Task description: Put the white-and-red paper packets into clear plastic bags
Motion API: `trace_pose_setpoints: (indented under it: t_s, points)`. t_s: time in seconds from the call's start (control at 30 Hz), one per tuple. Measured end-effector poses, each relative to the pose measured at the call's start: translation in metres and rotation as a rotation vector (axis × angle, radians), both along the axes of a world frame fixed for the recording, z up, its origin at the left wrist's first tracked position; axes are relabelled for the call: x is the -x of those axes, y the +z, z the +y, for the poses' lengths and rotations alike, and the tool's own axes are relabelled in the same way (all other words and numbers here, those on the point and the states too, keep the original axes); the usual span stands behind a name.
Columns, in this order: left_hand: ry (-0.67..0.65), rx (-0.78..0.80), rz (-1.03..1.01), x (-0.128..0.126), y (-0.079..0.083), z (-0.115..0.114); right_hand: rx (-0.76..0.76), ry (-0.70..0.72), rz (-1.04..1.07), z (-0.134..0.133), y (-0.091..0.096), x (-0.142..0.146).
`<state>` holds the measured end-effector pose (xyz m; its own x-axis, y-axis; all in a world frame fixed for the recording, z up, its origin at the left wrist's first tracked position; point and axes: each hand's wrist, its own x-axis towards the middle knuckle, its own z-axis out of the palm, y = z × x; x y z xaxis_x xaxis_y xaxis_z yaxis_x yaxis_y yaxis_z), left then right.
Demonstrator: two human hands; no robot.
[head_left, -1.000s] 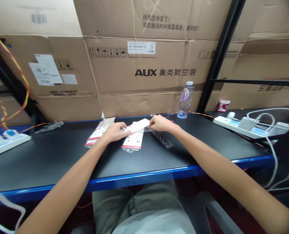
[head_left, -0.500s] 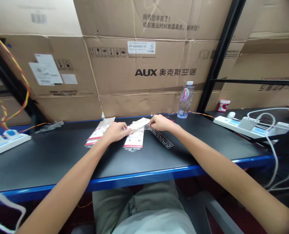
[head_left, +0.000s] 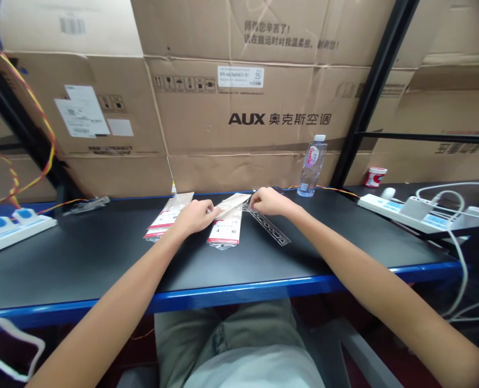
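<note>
My left hand [head_left: 199, 216] pinches the left end of a flat pale packet [head_left: 234, 205], which lies slanted over a red-and-white card in a clear sleeve [head_left: 224, 231]. My right hand [head_left: 272, 202] is closed by the packet's right end, its fingertips pressed together over some clear plastic; what exactly they grip is hidden. Below these fingers a clear strip with dark printed shapes [head_left: 269, 227] slants toward the table's front edge. Behind my left wrist lie more sleeved red-and-white cards [head_left: 167, 215], partly covered by the hand.
A water bottle [head_left: 312, 166] stands at the back right against a cardboard wall [head_left: 239, 145]. Power strips lie left [head_left: 21, 231] and right [head_left: 401, 214] with cables. A red-and-white tub [head_left: 375, 177] is farther right. The black table [head_left: 239, 269] has a blue front edge.
The whole view has shifted slightly, so things appear a little farther right. Both hands keep nearly the same place and grip, and the pale packet is tilted much as before.
</note>
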<state>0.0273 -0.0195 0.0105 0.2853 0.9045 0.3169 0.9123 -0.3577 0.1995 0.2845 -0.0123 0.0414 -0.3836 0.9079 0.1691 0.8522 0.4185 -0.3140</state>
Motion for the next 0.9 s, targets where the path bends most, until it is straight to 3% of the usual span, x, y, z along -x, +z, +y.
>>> trace_pose_setpoints:
  t_s: [0.67, 0.73, 0.9]
  points:
    - [0.043, -0.049, 0.015, -0.008, 0.001, -0.009, -0.032, -0.003, 0.019, -0.004, -0.005, 0.010]
    - [0.024, -0.038, 0.012, -0.009, 0.001, -0.010, 0.035, 0.017, 0.109, -0.008, -0.004, 0.012]
    - [0.055, -0.031, 0.008, -0.010, 0.002, -0.010, 0.473, 0.269, 0.557, -0.017, 0.002, 0.014]
